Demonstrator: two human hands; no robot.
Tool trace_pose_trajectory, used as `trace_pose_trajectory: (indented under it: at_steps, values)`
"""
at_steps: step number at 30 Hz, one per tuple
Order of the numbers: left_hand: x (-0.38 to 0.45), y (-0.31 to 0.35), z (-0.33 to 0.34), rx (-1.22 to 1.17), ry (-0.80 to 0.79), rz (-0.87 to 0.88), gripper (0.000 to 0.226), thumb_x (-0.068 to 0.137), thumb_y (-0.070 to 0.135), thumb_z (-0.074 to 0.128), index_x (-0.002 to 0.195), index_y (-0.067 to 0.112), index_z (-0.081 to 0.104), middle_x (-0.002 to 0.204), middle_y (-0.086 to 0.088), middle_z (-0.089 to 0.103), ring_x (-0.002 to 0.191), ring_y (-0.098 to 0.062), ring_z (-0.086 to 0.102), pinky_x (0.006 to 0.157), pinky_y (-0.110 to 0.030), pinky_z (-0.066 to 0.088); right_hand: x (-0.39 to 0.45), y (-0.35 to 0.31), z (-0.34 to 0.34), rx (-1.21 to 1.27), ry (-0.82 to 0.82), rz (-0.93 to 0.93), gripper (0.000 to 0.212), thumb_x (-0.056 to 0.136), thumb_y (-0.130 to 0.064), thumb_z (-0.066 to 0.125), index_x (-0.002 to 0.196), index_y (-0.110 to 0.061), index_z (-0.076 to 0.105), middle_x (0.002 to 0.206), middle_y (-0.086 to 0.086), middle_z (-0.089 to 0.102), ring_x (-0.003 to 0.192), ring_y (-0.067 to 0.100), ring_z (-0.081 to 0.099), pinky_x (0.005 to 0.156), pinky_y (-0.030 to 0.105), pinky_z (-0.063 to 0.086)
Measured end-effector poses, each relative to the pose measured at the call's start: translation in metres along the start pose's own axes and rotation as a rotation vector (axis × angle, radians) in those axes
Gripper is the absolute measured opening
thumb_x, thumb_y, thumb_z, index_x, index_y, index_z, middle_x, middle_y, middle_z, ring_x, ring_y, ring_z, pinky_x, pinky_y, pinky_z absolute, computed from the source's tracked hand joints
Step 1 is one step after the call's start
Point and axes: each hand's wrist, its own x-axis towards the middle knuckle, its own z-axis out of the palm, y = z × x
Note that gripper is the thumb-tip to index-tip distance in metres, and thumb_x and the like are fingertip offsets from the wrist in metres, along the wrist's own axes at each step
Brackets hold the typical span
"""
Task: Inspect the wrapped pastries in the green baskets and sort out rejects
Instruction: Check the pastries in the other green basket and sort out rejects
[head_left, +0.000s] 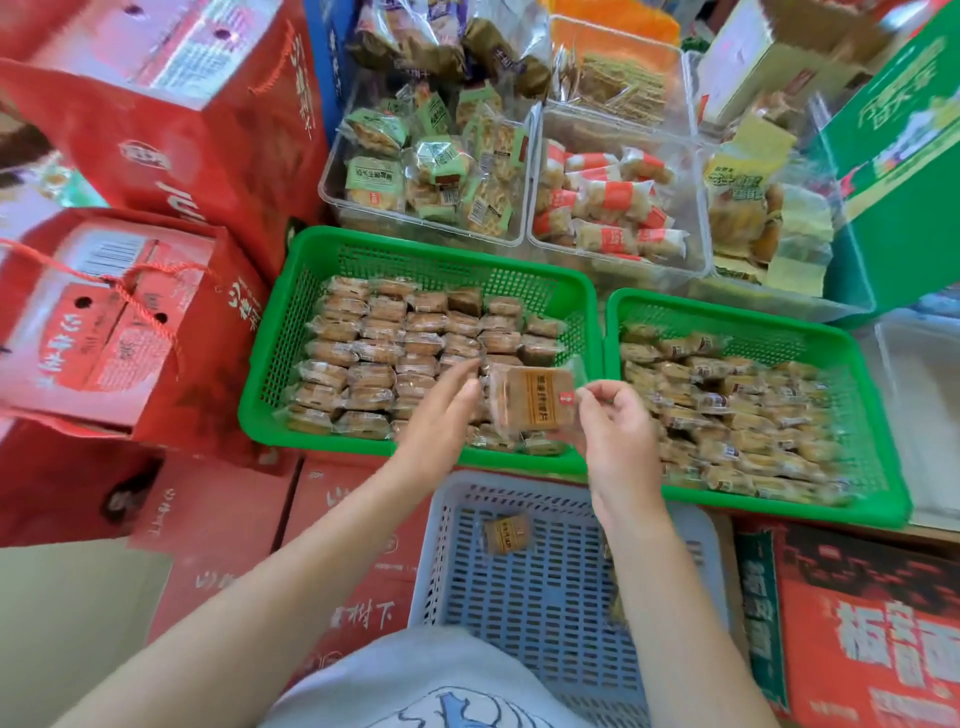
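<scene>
A snack shop stockroom is showing: red gift cartons (171, 104) and clear bins (426, 228) standing beyond the fingers (467, 371).

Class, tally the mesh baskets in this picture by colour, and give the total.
Green baskets: 2, the left green basket and the right green basket.
Blue-grey basket: 1.
Total: 3.

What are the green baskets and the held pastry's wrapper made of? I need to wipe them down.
Left green basket and right green basket: apparently moulded plastic, with a uniform, slightly glossy colour and perforated walls. Held pastry's wrapper: thin clear plastic film, shiny, with the pastry visible through it.
</scene>
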Motion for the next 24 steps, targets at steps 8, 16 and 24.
trace_pose_trajectory:
  at_steps: [8, 16, 24]
  values:
    - [-0.1, 0.03, -0.03, -0.584, -0.105, 0.075, 0.024, 0.087, 0.031, 0.073, 0.108, 0.021, 0.075, 0.112, -0.013, 0.074, 0.102, -0.033, 0.07, 0.074, -0.041, 0.06, -0.083, 0.007, 0.014, 0.035, -0.039, -0.085, 0.015, 0.102, -0.017, 0.054, 0.09, -0.024, 0.057, 0.091, 0.017, 0.068, 0.076, 0.032, 0.068, 0.061, 0.044, 0.058]
    - [-0.137, 0.026, -0.047, -0.625, 0.021, 0.106, 0.032, 0.085, 0.032, 0.063, 0.103, 0.007, 0.074, 0.091, -0.017, 0.076, 0.074, -0.024, 0.072, 0.054, -0.028, 0.058, -0.136, -0.008, 0.014, 0.377, -0.198, 0.021, 0.013, 0.104, -0.012, 0.049, 0.092, -0.017, 0.052, 0.073, 0.014, 0.055, 0.039, 0.013, 0.031, 0.035, 0.022, 0.023]
    - [-0.17, 0.031, -0.068, -0.222, 0.299, 0.337, 0.028, 0.093, 0.024, 0.07, 0.075, 0.004, 0.064, 0.06, -0.007, 0.066, 0.05, -0.018, 0.061, 0.052, -0.033, 0.053, -0.179, -0.006, 0.016, 0.135, -0.088, -0.027, 0.014, 0.104, -0.027, 0.051, 0.102, -0.013, 0.053, 0.07, 0.005, 0.046, 0.052, 0.016, 0.044, 0.051, 0.03, 0.038]
